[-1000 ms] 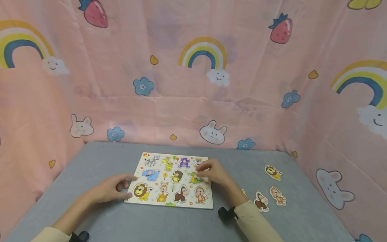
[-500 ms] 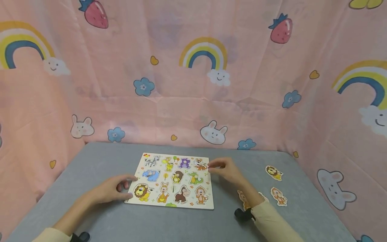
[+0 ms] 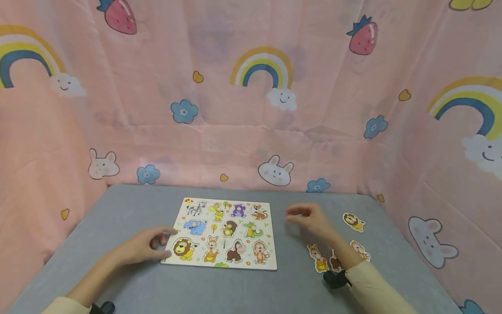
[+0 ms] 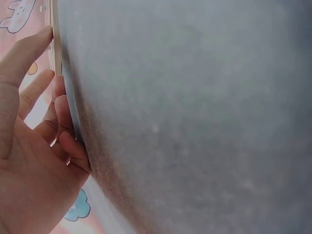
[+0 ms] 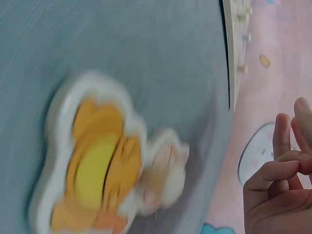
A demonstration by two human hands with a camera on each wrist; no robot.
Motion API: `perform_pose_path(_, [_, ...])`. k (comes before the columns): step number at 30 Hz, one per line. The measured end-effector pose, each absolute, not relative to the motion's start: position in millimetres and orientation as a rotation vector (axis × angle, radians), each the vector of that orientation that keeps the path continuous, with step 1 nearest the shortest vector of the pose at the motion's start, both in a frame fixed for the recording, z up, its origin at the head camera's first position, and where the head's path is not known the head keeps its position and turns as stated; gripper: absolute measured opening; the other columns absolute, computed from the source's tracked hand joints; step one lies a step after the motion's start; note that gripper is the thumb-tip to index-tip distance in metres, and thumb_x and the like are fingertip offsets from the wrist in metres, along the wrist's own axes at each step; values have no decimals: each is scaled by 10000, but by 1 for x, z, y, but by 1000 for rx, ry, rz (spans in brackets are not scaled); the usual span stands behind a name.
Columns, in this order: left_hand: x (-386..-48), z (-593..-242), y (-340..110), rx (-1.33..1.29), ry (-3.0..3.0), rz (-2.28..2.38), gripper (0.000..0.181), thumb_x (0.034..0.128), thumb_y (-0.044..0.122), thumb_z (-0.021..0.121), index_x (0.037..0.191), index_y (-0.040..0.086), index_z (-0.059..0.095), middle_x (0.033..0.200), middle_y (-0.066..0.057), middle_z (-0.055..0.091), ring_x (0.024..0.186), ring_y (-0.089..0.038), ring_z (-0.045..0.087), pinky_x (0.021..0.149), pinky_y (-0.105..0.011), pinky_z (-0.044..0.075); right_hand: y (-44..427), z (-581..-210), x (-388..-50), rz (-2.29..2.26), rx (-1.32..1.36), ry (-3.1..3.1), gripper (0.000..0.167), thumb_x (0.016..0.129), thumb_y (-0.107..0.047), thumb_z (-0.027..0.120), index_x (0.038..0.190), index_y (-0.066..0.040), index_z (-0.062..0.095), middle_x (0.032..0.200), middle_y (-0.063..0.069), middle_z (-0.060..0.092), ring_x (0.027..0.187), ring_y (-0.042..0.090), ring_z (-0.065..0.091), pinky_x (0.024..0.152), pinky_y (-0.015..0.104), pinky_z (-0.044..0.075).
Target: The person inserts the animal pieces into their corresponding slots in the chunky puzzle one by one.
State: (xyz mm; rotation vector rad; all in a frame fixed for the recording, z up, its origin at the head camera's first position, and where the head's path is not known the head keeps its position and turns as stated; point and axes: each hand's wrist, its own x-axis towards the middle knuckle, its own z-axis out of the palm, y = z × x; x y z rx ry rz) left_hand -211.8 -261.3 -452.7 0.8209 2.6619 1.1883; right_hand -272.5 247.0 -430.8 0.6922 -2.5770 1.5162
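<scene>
A white animal puzzle board (image 3: 219, 264) lies on the grey table, printed with several animals in rows. My left hand (image 3: 143, 246) rests at the board's left edge, thumb and fingertips against it; the left wrist view shows the thumb touching that edge. My right hand (image 3: 311, 218) hovers right of the board, fingers loosely bent, holding nothing. Loose pieces lie near and beyond the right forearm: a kangaroo piece (image 3: 317, 258), a gorilla piece (image 3: 335, 261) partly hidden by the wrist, a monkey piece (image 3: 360, 250) partly covered by the forearm, and a lion piece (image 3: 354, 222).
A pink printed curtain (image 3: 235, 144) stands around the back and sides of the grey table (image 3: 255, 292). Small pegs (image 5: 242, 69) stick up from the board in the right wrist view. Black wrist cameras (image 3: 335, 279) sit on both wrists.
My right hand has moved right, from over the board's right side to past its right edge. The kangaroo piece has come into sight, while the forearm now partly covers the monkey. My left hand stays put.
</scene>
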Motion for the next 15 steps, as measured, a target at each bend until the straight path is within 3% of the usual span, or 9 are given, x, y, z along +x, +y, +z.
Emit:
perform_pose_path(10, [-214, -454, -261, 821, 2687, 1157, 536, 868, 237, 833, 1303, 16, 612, 898, -4, 511, 728, -102, 453, 648, -280, 376, 278, -427, -270, 1519, 536, -2644, 328, 931, -165, 767, 1173, 49, 709, 1116, 159, 714, 982, 219, 647, 760, 285, 508])
perform_pose_path(15, [-214, -454, -261, 816, 2687, 1159, 534, 869, 237, 832, 1302, 17, 611, 899, -9, 510, 730, -107, 454, 650, -281, 376, 291, -423, -267, 1489, 485, -2663, 356, 928, -219, 775, 1195, 8, 717, 1131, 133, 717, 1012, 259, 654, 732, 366, 529])
